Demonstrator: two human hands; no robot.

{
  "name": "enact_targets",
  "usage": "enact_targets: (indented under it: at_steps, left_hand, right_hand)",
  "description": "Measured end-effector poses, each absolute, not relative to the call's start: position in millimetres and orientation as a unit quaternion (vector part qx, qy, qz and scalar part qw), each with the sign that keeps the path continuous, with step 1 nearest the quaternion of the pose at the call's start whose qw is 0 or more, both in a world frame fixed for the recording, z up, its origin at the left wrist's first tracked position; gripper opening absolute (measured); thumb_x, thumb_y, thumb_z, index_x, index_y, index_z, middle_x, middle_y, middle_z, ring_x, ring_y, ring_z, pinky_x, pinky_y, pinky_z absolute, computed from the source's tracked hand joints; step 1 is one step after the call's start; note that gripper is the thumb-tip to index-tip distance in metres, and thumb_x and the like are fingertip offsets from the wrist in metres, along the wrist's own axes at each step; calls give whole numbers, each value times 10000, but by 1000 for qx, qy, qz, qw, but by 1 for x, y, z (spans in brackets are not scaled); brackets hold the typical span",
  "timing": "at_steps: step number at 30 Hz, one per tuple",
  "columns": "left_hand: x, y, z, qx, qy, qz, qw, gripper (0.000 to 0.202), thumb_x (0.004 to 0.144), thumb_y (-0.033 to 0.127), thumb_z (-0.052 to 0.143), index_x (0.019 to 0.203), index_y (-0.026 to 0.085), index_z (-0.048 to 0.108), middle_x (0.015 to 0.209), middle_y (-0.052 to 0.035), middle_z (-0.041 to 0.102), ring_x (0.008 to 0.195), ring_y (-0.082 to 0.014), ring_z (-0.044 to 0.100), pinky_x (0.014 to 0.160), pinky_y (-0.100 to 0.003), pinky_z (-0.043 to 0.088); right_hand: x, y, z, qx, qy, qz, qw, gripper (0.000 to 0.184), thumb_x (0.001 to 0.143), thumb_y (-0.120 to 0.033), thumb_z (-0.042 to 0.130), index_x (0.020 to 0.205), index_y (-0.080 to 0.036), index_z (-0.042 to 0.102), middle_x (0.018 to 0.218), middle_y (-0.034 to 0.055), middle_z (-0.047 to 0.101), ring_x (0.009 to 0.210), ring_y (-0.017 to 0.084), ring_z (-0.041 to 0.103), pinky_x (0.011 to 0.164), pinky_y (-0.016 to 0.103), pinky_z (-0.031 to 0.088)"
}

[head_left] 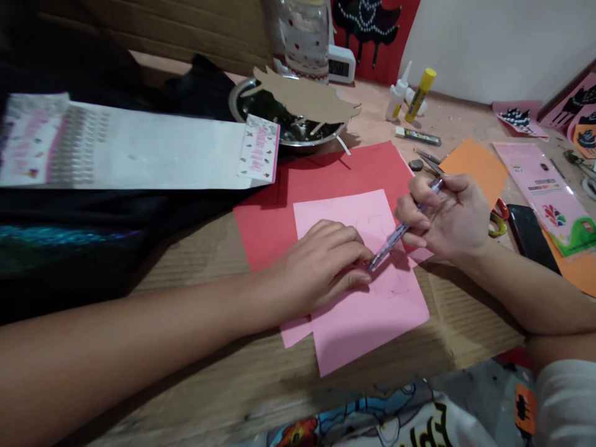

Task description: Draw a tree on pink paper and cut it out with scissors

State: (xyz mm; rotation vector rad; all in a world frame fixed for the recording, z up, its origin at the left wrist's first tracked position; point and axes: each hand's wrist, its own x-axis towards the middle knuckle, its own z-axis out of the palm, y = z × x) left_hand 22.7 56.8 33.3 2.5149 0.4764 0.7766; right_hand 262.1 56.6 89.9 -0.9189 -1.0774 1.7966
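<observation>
My left hand (321, 267) lies palm down on a pink paper sheet (367, 316), its fingers curled and pressing the sheet flat. My right hand (447, 214) grips a purple mechanical pencil (400, 233). The pencil tip touches the pink sheet just beside my left fingertips, where faint drawn lines show. The pink sheet rests partly on a red paper sheet (316, 180), which lies on brown corrugated cardboard (223, 366).
A metal bowl (279, 133) holding a cardboard cut-out (302, 96) stands behind the red sheet. Glue bottles (410, 93), an orange sheet (475, 164), scissors (498, 220), a black phone (531, 236) and a pink packet (544, 192) lie to the right. White sticker strips (125, 146) lie on dark cloth at left.
</observation>
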Motion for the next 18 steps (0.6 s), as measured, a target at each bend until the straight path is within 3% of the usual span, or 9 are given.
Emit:
enact_targets:
  at_steps: [18]
  left_hand:
    - [24, 57, 32, 913, 169, 290, 230, 215, 1079, 350, 610, 962, 181, 674, 866, -9, 679, 812, -184, 604, 801, -317, 426]
  right_hand:
    - [266, 58, 84, -322, -383, 756, 422, 441, 1024, -593, 387, 722, -282, 306, 584, -29, 408, 498, 169, 385, 453, 281, 446]
